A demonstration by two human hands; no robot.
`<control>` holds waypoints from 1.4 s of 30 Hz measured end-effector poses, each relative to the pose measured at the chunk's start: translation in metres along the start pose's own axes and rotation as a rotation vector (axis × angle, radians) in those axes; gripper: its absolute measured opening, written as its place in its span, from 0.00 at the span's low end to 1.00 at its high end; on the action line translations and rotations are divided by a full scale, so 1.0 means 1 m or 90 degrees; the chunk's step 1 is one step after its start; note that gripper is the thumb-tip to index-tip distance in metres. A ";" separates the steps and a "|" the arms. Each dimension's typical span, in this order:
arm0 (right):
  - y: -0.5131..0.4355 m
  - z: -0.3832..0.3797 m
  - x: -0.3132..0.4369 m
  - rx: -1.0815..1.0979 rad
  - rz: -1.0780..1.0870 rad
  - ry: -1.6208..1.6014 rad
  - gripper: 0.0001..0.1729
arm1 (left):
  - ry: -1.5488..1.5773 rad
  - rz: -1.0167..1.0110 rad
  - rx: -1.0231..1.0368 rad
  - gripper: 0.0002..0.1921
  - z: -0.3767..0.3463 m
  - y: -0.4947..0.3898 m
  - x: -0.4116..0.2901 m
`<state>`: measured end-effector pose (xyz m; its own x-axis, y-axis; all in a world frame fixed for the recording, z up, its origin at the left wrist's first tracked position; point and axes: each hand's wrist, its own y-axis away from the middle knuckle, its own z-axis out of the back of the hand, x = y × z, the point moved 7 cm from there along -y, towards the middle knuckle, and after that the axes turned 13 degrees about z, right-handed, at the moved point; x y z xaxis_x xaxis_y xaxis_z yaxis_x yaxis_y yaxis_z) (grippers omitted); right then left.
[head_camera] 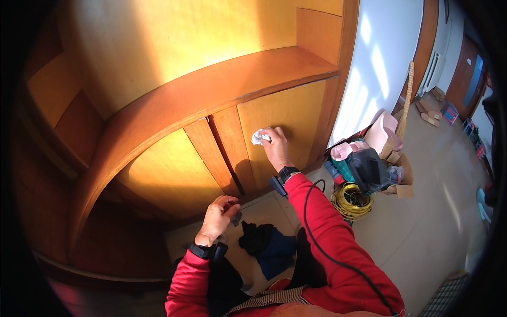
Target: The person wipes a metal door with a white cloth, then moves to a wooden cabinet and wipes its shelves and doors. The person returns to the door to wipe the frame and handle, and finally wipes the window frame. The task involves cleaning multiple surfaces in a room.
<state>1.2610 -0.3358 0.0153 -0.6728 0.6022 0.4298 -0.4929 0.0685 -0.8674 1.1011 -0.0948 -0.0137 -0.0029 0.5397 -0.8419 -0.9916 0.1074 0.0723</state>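
My right hand [276, 148] pinches a crumpled white cloth or tissue [260, 137] against the yellow wooden door [289, 107] of a low built-in cabinet, right of its centre strips. Lower and to the left, my left hand [219, 218] hovers in front of the cabinet with its fingers curled. A small grey thing [236, 218] shows just beside its fingertips; whether the hand touches it cannot be told. Above the doors runs a curved wooden shelf [237, 81]. Both wrists wear black bands, and a black cable lies along my right sleeve.
Dark and blue cloths [273, 253] lie on the tiled floor before me. Right of the cabinet are a coil of yellow cable [351, 202], a dark plastic container [368, 170], pink slippers [348, 149], a pink plastic basin or seat [382, 132] and cardboard pieces [404, 174].
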 end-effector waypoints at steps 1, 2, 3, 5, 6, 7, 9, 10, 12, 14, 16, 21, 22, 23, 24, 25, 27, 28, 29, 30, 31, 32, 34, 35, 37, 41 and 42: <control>0.005 0.001 -0.007 0.028 -0.027 0.026 0.14 | 0.004 -0.014 -0.003 0.11 0.001 0.001 -0.002; 0.010 0.000 -0.014 0.058 -0.075 0.047 0.13 | 0.008 -0.009 -0.002 0.10 0.002 0.002 -0.001; 0.007 0.002 -0.011 0.037 -0.041 0.024 0.13 | 0.011 0.011 0.001 0.10 0.002 0.001 0.001; -0.001 0.005 -0.012 0.040 -0.096 0.023 0.12 | 0.018 -0.011 0.000 0.11 0.002 0.004 -0.004; -0.011 0.008 -0.006 0.004 -0.080 -0.007 0.12 | 0.023 0.000 0.006 0.11 0.001 0.004 -0.004; -0.023 0.011 0.001 -0.034 -0.050 -0.023 0.12 | 0.022 -0.012 0.005 0.11 0.002 0.005 -0.006; -0.046 0.019 0.012 -0.095 -0.029 -0.041 0.13 | 0.021 0.006 0.017 0.10 0.001 0.005 -0.006; -0.056 0.021 0.016 -0.107 -0.022 -0.042 0.13 | 0.020 -0.013 0.016 0.10 0.001 0.006 -0.009; -0.073 0.023 0.021 -0.131 -0.001 -0.047 0.14 | 0.019 -0.015 0.020 0.11 0.001 0.008 -0.010; -0.077 0.022 0.022 -0.154 0.030 -0.056 0.14 | 0.009 -0.024 0.020 0.11 0.003 0.010 -0.012; -0.066 0.020 0.016 -0.167 0.033 -0.050 0.13 | 0.005 -0.020 0.022 0.11 0.003 0.011 -0.012; -0.019 0.020 -0.028 -0.148 -0.035 -0.015 0.12 | 0.008 -0.010 0.017 0.10 0.005 0.010 -0.008; -0.011 0.024 -0.039 -0.136 -0.063 0.012 0.11 | 0.008 -0.027 0.012 0.10 0.005 0.010 -0.010; -0.006 0.024 -0.050 -0.142 -0.103 -0.022 0.11 | 0.010 -0.029 0.011 0.10 0.005 0.010 -0.010; -0.002 0.025 -0.061 -0.143 -0.164 -0.050 0.12 | 0.012 -0.020 0.014 0.10 0.005 0.010 -0.009; 0.003 0.023 -0.074 -0.140 -0.275 -0.077 0.12 | 0.008 -0.035 0.006 0.10 0.005 0.011 -0.011; -0.009 0.027 -0.071 -0.172 -0.258 -0.106 0.13 | -0.002 -0.022 0.005 0.10 0.005 0.011 -0.010; -0.016 0.028 -0.069 -0.214 -0.278 -0.165 0.13 | 0.000 -0.034 0.001 0.10 0.006 0.012 -0.012; -0.023 0.028 -0.070 -0.258 -0.349 -0.239 0.14 | -0.001 -0.032 0.000 0.10 0.006 0.013 -0.012; -0.037 0.032 -0.063 -0.257 -0.330 -0.234 0.16 | 0.001 -0.023 0.001 0.10 0.006 0.012 -0.011; -0.052 0.040 -0.048 -0.246 -0.238 -0.180 0.16 | -0.001 -0.030 0.000 0.10 0.007 0.013 -0.012; -0.061 0.045 -0.036 -0.236 -0.197 -0.133 0.16 | 0.000 -0.029 0.001 0.10 0.007 0.013 -0.011; -0.076 0.048 -0.011 -0.224 -0.060 -0.051 0.19 | -0.008 -0.023 0.005 0.10 0.007 0.013 -0.010; -0.076 0.049 -0.014 -0.222 -0.096 -0.047 0.18 | -0.010 -0.040 0.001 0.10 0.007 0.013 -0.012; -0.074 0.050 -0.016 -0.232 -0.068 -0.050 0.17 | -0.013 -0.023 0.011 0.10 0.006 0.013 -0.009; -0.056 0.054 -0.059 -0.299 -0.181 -0.074 0.16 | -0.011 -0.045 0.008 0.10 0.006 0.013 -0.011; -0.051 0.051 -0.069 -0.332 -0.211 -0.115 0.16 | -0.013 -0.046 0.009 0.10 0.006 0.013 -0.011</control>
<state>1.3044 -0.4215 0.0423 -0.6358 0.3431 0.6914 -0.3872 0.6332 -0.6702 1.0889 -0.0946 -0.0007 0.0723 0.5476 -0.8336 -0.9872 0.1583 0.0184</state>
